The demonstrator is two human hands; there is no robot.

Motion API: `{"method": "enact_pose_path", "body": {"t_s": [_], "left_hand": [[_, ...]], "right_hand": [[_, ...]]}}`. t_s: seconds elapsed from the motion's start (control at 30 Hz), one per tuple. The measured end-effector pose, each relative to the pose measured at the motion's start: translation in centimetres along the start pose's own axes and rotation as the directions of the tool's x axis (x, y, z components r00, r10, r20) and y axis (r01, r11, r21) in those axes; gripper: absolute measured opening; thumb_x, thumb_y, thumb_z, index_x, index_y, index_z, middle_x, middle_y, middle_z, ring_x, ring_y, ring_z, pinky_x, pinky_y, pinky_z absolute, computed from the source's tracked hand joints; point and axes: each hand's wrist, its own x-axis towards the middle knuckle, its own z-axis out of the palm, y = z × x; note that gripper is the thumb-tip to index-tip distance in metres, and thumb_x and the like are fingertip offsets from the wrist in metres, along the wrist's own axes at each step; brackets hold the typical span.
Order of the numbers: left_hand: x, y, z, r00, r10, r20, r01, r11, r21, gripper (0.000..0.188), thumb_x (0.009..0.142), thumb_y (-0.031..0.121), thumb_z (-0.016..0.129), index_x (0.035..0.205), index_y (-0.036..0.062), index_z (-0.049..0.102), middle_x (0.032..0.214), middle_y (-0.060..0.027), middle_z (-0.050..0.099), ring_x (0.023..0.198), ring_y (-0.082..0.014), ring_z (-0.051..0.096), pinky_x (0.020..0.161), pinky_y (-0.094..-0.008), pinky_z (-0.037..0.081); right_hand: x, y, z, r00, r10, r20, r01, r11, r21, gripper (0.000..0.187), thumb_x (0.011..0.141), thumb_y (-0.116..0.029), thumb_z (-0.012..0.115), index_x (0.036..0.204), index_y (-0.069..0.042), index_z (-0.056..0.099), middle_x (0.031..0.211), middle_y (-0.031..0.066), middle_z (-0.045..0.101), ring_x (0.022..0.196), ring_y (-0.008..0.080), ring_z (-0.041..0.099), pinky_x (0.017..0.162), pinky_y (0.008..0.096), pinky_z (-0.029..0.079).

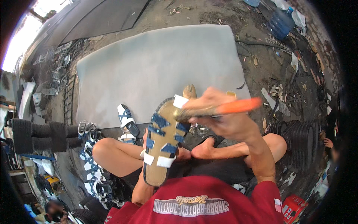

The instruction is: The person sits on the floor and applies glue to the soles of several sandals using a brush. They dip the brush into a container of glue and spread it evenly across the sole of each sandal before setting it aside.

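Observation:
An upturned sandal (pixel 164 138) faces me with its tan underside up, blue and white strap ends folded over it. My left hand (pixel 144 140) supports it from beneath; most of that hand is hidden behind the sandal. In my right hand (pixel 231 121) is a brush (pixel 240 106) with an orange handle. Its dark, wet-looking head lies against the sandal's upper right edge, beside a white strap end (pixel 180 101). A yellowish-brown, rounded object (pixel 189 91) shows just beyond my right hand; its kind is unclear.
A large grey sheet (pixel 160 63) covers the ground ahead. Another strapped sandal (pixel 128 119) lies on its near edge. Finished-looking sandals (pixel 93 168) pile up at left; stacks of black soles (pixel 44 136) stand beyond. A blue water jug (pixel 281 23) is at far right, a red box (pixel 294 209) near right.

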Motion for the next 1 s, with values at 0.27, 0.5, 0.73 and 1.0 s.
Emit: {"method": "enact_pose_path", "body": {"t_s": [0.27,0.5,0.73,1.0], "left_hand": [[0.5,-0.6,-0.3,0.99,0.088,-0.109,-0.071,0.986,0.148,0.079,0.102,0.07,0.041,0.145,0.005,0.053,0.117,-0.0244,0.07,0.085,-0.0376,0.073,0.065,-0.0458,0.063],[3.3,0.5,1.4,0.974,0.227,-0.025,-0.226,0.973,0.04,0.051,0.109,0.045,0.046,0.134,0.0016,0.058,0.118,-0.0155,0.071,0.098,-0.0234,0.073,0.083,-0.0391,0.062],[2.7,5.9,6.3,0.972,0.231,-0.036,-0.231,0.973,0.005,0.063,0.107,0.06,0.046,0.137,0.005,0.056,0.115,-0.0147,0.072,0.094,-0.0229,0.074,0.081,-0.0371,0.065],[1.8,3.1,7.4,0.995,0.086,-0.045,-0.086,0.996,-0.001,0.058,0.11,0.053,0.044,0.144,0.0081,0.056,0.125,-0.0116,0.069,0.105,-0.0199,0.07,0.088,-0.0361,0.06]], "right_hand": [[2.1,1.2,-1.0,0.985,0.096,-0.141,-0.094,0.995,0.017,0.025,0.096,-0.018,0.077,0.116,-0.004,0.075,0.103,0.0098,0.075,0.08,0.0207,0.068,0.073,0.0332,0.054],[1.8,1.5,5.4,0.975,0.121,-0.184,-0.102,0.989,0.11,0.023,0.096,-0.014,0.075,0.116,-0.004,0.072,0.101,0.0159,0.075,0.087,0.0325,0.074,0.076,0.0399,0.058],[-1.9,-1.0,6.3,0.995,0.071,-0.068,-0.058,0.983,0.172,0.031,0.09,-0.008,0.081,0.119,-0.002,0.073,0.112,0.0127,0.075,0.09,0.025,0.069,0.076,0.0377,0.054],[3.0,2.1,6.9,0.979,-0.018,-0.204,0.025,0.999,0.033,0.024,0.09,-0.009,0.08,0.114,-0.006,0.076,0.105,0.01,0.072,0.083,0.0245,0.062,0.071,0.0373,0.051]]}}
